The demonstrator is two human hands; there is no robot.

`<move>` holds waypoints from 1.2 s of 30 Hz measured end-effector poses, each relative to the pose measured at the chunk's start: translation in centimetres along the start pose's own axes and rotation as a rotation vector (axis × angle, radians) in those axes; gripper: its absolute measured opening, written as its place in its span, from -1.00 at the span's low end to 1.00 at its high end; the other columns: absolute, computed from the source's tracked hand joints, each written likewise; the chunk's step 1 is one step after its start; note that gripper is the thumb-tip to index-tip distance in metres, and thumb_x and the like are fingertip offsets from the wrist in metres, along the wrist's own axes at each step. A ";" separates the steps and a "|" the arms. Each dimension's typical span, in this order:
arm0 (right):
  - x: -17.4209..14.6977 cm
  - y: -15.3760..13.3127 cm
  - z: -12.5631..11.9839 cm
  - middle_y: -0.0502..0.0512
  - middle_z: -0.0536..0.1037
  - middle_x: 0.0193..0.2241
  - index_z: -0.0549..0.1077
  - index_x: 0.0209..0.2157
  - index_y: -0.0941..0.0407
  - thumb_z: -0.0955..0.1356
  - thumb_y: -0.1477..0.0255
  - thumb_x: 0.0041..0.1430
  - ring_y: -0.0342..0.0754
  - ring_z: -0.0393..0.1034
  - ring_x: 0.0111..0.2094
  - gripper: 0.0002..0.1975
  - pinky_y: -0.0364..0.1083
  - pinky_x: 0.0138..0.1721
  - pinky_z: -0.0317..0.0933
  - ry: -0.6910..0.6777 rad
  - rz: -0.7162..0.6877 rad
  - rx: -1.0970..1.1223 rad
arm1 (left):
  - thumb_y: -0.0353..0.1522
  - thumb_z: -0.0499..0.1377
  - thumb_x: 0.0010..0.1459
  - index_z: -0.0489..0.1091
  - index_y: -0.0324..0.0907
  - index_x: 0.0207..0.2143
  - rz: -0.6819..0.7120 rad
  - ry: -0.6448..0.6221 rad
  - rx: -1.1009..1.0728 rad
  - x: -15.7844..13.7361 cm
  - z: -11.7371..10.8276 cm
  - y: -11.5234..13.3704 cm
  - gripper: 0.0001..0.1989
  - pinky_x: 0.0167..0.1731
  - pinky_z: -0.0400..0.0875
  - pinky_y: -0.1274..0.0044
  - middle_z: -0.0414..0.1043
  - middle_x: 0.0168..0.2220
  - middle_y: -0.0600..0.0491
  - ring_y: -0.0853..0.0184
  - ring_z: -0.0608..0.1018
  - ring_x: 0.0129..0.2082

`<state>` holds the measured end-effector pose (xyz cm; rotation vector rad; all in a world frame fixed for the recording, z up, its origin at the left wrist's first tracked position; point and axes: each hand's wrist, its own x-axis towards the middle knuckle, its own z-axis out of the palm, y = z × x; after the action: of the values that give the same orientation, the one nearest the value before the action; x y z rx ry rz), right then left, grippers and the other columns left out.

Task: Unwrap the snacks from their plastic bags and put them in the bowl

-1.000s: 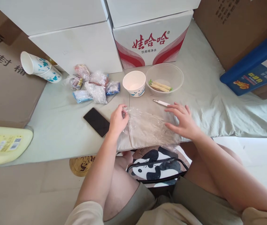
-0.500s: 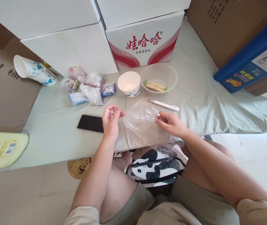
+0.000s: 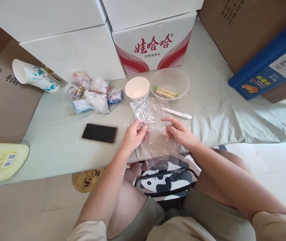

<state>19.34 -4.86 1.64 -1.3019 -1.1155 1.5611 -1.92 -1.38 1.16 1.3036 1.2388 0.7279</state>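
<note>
A clear, crinkled plastic bag [image 3: 160,147] stretches between my two hands and droops over the table's front edge. On its left side my left hand [image 3: 134,135] pinches the film between thumb and fingers. My right hand [image 3: 179,133] grips the opposite side, its index finger stretched out and part of the fingers showing through the film. The bag's upper part reaches toward a white paper bowl [image 3: 137,87] with a blue leaf print. Just beyond my right hand lies a white utility knife [image 3: 176,112], its tip close to the film.
Behind stands a translucent plastic bowl [image 3: 186,83] holding several green-tipped wooden sticks [image 3: 165,92]. A phone [image 3: 99,133] lies at left, below several small wrapped packets [image 3: 97,102]. Stacked paper cups [image 3: 36,75] lean by a carton [image 3: 2,100]. A blue jug [image 3: 263,68] is at right.
My left hand has moved right and slightly down, closer to my right hand, uncovering the phone. The bag has spread upward toward the paper bowl and hangs lower in front.
</note>
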 end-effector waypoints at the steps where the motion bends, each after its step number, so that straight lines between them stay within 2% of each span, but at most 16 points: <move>1: 0.0 0.0 0.0 -0.15 0.49 -0.61 0.34 -0.05 0.07 0.32 0.25 0.11 -0.19 0.30 -0.68 -0.63 -0.17 -0.61 0.18 -0.015 -0.008 0.010 | -0.14 0.27 0.14 0.31 -0.12 -0.12 0.017 -0.012 0.030 -0.1 -0.1 -0.1 -0.64 -0.59 0.32 0.59 0.60 -0.39 0.08 0.42 0.53 -0.63; 4: -0.1 0.1 0.2 -0.17 0.48 -0.61 0.36 -0.07 0.05 0.32 0.26 0.15 -0.19 0.31 -0.67 -0.68 -0.16 -0.59 0.19 -0.038 -0.073 0.051 | -0.10 0.29 0.11 0.17 -0.11 0.14 -0.043 -0.118 -0.042 -0.5 -0.4 0.2 -0.38 -0.61 0.31 0.59 0.61 -0.42 0.09 0.36 0.57 -0.62; 6: -0.2 0.2 0.2 -0.16 0.47 -0.58 0.39 -0.16 0.04 0.34 0.21 0.18 -0.20 0.31 -0.66 -0.75 -0.16 -0.58 0.19 -0.021 -0.125 0.083 | -0.09 0.31 0.06 0.13 -0.15 0.20 -0.114 -0.191 -0.136 -0.6 -0.5 0.7 -0.25 -0.64 0.29 0.59 0.58 -0.49 0.10 0.32 0.57 -0.63; 10: -0.2 0.5 -0.1 -0.10 0.42 -0.60 0.37 -0.43 0.07 0.40 0.09 0.18 -0.21 0.29 -0.63 -0.65 -0.15 -0.56 0.18 -0.004 -0.205 0.143 | -0.09 0.36 -0.02 0.39 -0.26 -0.06 -0.175 -0.243 -0.206 -0.2 -0.9 1.2 -0.43 -0.67 0.26 0.61 0.52 -0.59 0.07 0.34 0.54 -0.66; 13: -0.2 0.7 -0.5 -0.08 0.40 -0.63 0.36 -0.48 0.08 0.44 0.11 0.14 -0.20 0.26 -0.63 -0.64 -0.15 -0.55 0.15 -0.011 -0.203 0.187 | -0.13 0.40 -0.03 0.42 -0.22 -0.06 -0.145 -0.292 -0.254 0.0 -1.0 1.1 -0.46 -0.63 0.33 0.60 0.56 -0.55 0.05 0.32 0.58 -0.62; 15: -0.2 0.8 -0.7 -0.07 0.39 -0.62 0.35 -0.47 0.08 0.45 0.13 0.12 -0.20 0.24 -0.62 -0.66 -0.16 -0.56 0.12 -0.011 -0.194 0.207 | -0.14 0.42 -0.03 0.45 -0.18 -0.10 -0.080 -0.254 -0.318 0.1 -0.9 0.8 -0.52 -0.60 0.37 0.59 0.57 -0.53 0.07 0.35 0.57 -0.61; 18: -0.2 0.7 -0.9 -0.07 0.43 -0.54 0.40 -0.30 0.05 0.45 0.16 0.10 -0.17 0.26 -0.56 -0.71 -0.15 -0.53 0.15 0.012 -0.208 0.232 | -0.18 0.47 -0.11 0.49 -0.18 -0.35 0.006 -0.145 -0.423 0.2 -0.8 0.4 -0.64 -0.50 0.45 0.58 0.55 -0.52 0.09 0.39 0.57 -0.56; 20: -0.2 0.6 -1.0 -0.07 0.48 -0.44 0.37 -0.07 -0.02 0.49 0.22 0.06 -0.13 0.34 -0.49 -0.58 -0.12 -0.46 0.25 -0.001 -0.200 0.251 | -0.22 0.50 -0.19 0.50 -0.19 -0.46 0.011 -0.098 -0.442 0.2 -0.8 0.4 -0.68 -0.45 0.46 0.57 0.54 -0.50 0.10 0.40 0.55 -0.52; 22: -0.2 0.5 -1.0 -0.06 0.49 -0.38 0.35 0.00 -0.05 0.51 0.25 0.03 -0.11 0.38 -0.44 -0.50 -0.10 -0.41 0.30 -0.015 -0.180 0.237 | -0.26 0.50 -0.20 0.51 -0.19 -0.51 0.014 -0.071 -0.418 0.3 -0.9 0.4 -0.72 -0.45 0.44 0.57 0.53 -0.49 0.08 0.41 0.53 -0.51; 25: 0.1 0.8 -1.2 -0.02 0.47 -0.41 0.43 -0.26 0.04 0.48 0.22 0.08 -0.15 0.33 -0.48 -0.73 -0.10 -0.41 0.28 0.037 -0.199 0.155 | -0.28 0.46 -0.16 0.54 -0.19 -0.53 0.074 -0.080 -0.359 0.4 -1.2 0.4 -0.80 -0.44 0.41 0.57 0.56 -0.43 0.03 0.42 0.50 -0.49; 27: 0.3 1.1 -1.3 0.03 0.49 -0.36 0.43 -0.41 0.07 0.45 0.23 0.09 -0.15 0.33 -0.46 -0.77 -0.10 -0.38 0.27 0.065 -0.237 0.130 | -0.32 0.42 -0.13 0.56 -0.19 -0.55 0.116 -0.107 -0.298 0.4 -1.5 0.4 -0.86 -0.45 0.38 0.56 0.58 -0.38 0.01 0.44 0.47 -0.51; 29: 0.4 1.3 -1.5 0.09 0.52 -0.25 0.41 -0.52 0.09 0.44 0.30 0.04 -0.09 0.39 -0.33 -0.80 -0.09 -0.33 0.27 0.075 -0.264 0.115 | -0.36 0.37 -0.11 0.57 -0.18 -0.55 0.148 -0.121 -0.228 0.4 -1.9 0.2 -0.93 -0.47 0.37 0.55 0.58 -0.34 0.00 0.43 0.46 -0.52; 31: 0.5 1.3 -1.6 0.13 0.52 -0.12 0.40 -0.57 0.10 0.43 0.38 -0.03 -0.01 0.42 -0.16 -0.84 -0.08 -0.28 0.28 0.113 -0.257 0.111 | -0.39 0.34 -0.09 0.60 -0.16 -0.53 0.192 -0.103 -0.162 0.4 -2.2 0.1 -0.97 -0.43 0.39 0.54 0.58 -0.31 -0.02 0.38 0.51 -0.44; 33: 0.4 1.1 -1.5 0.09 0.49 0.00 0.46 -0.45 0.07 0.41 0.40 -0.05 -0.01 0.42 -0.13 -0.93 -0.07 -0.27 0.31 0.173 -0.200 0.161 | -0.40 0.31 -0.05 0.62 -0.14 -0.50 0.242 -0.065 -0.100 0.4 -2.4 0.1 -0.94 -0.32 0.42 0.51 0.58 -0.29 -0.03 0.32 0.56 -0.31; 36: 0.2 0.6 -1.3 0.05 0.44 0.09 0.45 -0.07 -0.04 0.38 0.32 0.08 -0.08 0.43 -0.24 -0.67 -0.01 -0.20 0.38 0.182 -0.104 0.274 | -0.40 0.30 -0.01 0.63 -0.13 -0.45 0.280 -0.045 -0.014 0.3 -2.6 0.0 -0.92 -0.23 0.42 0.48 0.56 -0.26 -0.03 0.28 0.57 -0.22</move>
<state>20.57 -4.71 0.89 -1.1564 -0.8109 1.4301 -4.33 -0.33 1.52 1.4908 1.0238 0.8980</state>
